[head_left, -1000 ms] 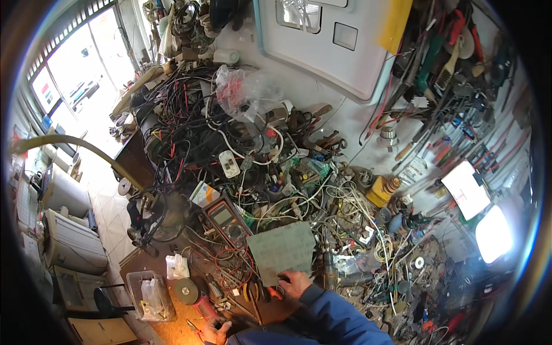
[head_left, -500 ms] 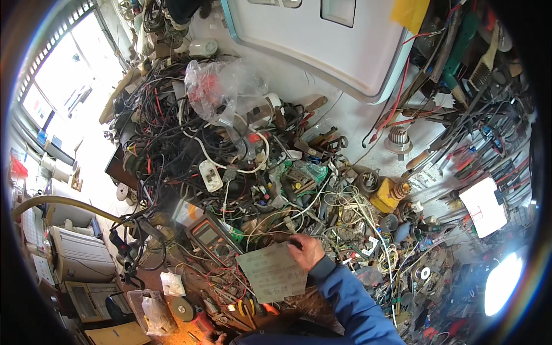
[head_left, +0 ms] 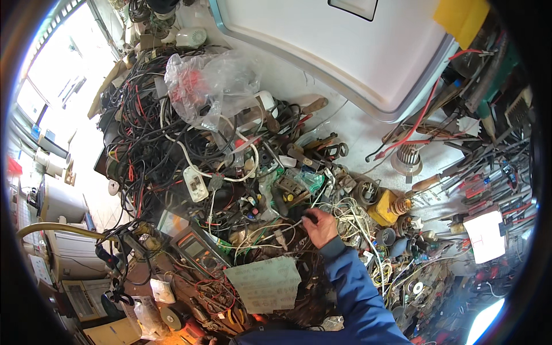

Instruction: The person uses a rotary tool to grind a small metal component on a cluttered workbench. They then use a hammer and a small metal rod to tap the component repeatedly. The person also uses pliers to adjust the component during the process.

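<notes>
My right hand (head_left: 320, 227), in a blue sleeve, reaches into a tangle of thin cables and small parts, its fingertips pinched among the wires; what they hold is too small to make out. Below it lies a grey-green sheet (head_left: 259, 282), beside a multimeter (head_left: 192, 247) with red leads. Only a sliver of my left hand (head_left: 207, 339) shows at the lower edge, next to a red power tool (head_left: 192, 329) with a dark disc; its fingers are hidden.
A big pile of black cables (head_left: 132, 132) with a clear plastic bag (head_left: 207, 86) covers the back left. A yellow metal object (head_left: 382, 207) sits right of my hand. Tools (head_left: 477, 178) crowd the right wall. A yellowish curved tube (head_left: 63, 227) crosses the left side.
My right hand has moved off the grey-green sheet, up and right into the cables. The sheet has shifted down and left in the picture, and the view has shifted.
</notes>
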A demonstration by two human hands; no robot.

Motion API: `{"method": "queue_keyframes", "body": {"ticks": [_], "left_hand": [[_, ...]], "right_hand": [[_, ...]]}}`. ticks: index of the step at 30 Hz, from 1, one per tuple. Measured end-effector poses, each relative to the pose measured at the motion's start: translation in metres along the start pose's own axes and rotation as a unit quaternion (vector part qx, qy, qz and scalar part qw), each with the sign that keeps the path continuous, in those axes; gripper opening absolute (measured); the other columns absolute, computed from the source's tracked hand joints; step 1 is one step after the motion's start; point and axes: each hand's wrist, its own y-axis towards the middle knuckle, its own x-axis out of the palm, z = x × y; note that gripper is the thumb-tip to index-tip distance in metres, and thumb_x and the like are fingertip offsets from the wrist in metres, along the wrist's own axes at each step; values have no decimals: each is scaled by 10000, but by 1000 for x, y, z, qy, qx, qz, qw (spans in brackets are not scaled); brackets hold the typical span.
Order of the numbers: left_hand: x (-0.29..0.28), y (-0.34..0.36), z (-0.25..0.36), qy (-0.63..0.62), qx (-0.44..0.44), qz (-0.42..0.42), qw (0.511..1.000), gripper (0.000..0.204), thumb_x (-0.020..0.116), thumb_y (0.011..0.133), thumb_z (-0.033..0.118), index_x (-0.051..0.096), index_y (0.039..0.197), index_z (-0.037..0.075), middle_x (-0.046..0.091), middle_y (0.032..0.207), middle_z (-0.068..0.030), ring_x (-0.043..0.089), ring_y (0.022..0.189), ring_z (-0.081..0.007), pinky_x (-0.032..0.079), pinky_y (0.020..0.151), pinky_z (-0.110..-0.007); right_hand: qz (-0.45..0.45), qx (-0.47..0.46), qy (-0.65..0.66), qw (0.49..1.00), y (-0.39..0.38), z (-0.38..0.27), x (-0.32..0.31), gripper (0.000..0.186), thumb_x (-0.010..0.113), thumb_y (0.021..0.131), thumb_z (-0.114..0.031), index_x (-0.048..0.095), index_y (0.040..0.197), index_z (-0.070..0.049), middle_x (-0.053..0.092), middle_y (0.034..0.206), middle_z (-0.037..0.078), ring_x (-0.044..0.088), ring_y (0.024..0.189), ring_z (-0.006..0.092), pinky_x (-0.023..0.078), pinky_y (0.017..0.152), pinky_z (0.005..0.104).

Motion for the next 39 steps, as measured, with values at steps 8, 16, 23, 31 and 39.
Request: {"method": "queue_keyframes", "body": {"ticks": [8,16,23,31,39], "left_hand": [[1,-18,-31,97,23,53,994,285,843,836,254,728,1042,94,742,956,-122,676,911,-251,543,861,-423],[-1,-31,-61,129,-1,59,990,339,867,798,238,717,1042,57,732,976,-137,668,907,-264,548,841,-420],[-2,-27,-37,52,-86,-29,994,387,842,834,275,711,1125,56,723,1039,-161,663,890,-252,550,843,-411],[1,-8,-14,39,-89,-26,995,382,835,843,288,712,1124,61,725,1034,-159,662,901,-251,547,854,-406],[12,-6,-9,18,-94,-21,995,377,829,853,301,713,1124,67,727,1029,-156,662,913,-251,544,865,-401]], "right_hand": [[60,41,47,996,62,14,1,469,699,888,-96,576,1310,68,744,902,189,728,811,267,564,744,366],[45,29,29,998,74,10,8,562,725,880,-92,543,1393,47,751,925,205,741,823,313,570,741,400],[37,38,57,997,83,4,11,574,734,872,-100,541,1387,64,750,937,213,743,826,319,575,747,413],[30,-4,-26,999,85,-1,14,536,743,848,-117,580,1322,71,717,1011,287,725,910,436,579,789,471],[193,-285,-277,897,154,-77,-12,342,648,826,15,668,1167,-10,640,1175,217,683,950,382,602,747,440]]}}
